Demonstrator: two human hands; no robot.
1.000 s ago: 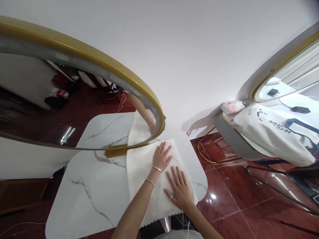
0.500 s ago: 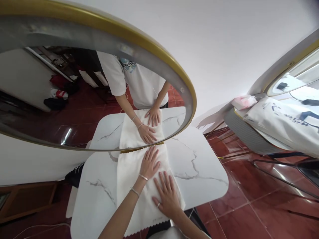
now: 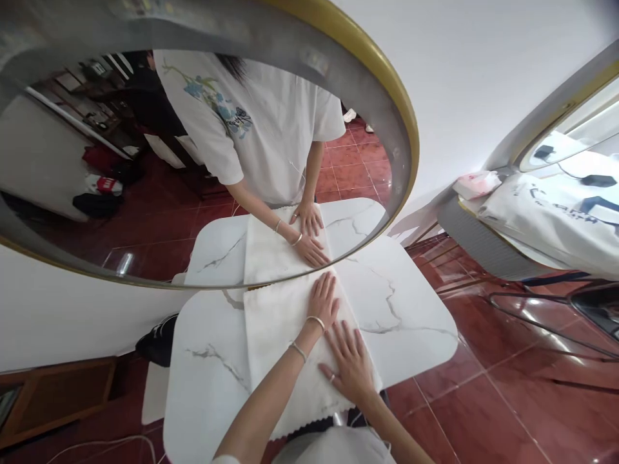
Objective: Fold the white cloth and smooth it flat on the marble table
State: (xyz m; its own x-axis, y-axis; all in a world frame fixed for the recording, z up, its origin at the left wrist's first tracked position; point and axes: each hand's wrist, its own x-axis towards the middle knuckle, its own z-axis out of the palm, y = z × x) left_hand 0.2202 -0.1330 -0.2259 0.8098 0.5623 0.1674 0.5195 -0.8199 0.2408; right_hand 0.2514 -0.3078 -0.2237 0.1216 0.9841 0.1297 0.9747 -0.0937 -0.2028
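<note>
Both hands lie flat on a white cloth spread over a marbled table

Left hand (image 3: pixel 323 299) rests palm down toward the far end of the cloth (image 3: pixel 273 335), its fingers straight and fairly close together. Right hand (image 3: pixel 351 364) lies nearer the body along the right edge, palm also down, fingers a little fanned, the thumb with its ring (image 3: pixel 332 378) out to the side. Neither hand pinches or grips; contact appears to come through the flat of each palm and the fingers. Placed at two depths, they probably steady more of the cloth than one hand could, with the right one bearing near the side edge, where fabric lifts easily.

The cloth lies on the table (image 3: pixel 207 386), from just below the mirror to the side nearest the person. Its near border is scalloped; whether it hangs over the tabletop edge is hard to tell. A hard, level top like this likely helps the fabric lie smooth, and the left part appears nearly free of folds.

The gold-framed mirror (image 3: pixel 159 225) overhangs the far side, reflecting both hands and a white shirt. To the right, a white bag (image 3: pixel 556 219) and a tissue pack (image 3: pixel 478 185) sit well apart from the cloth.
</note>
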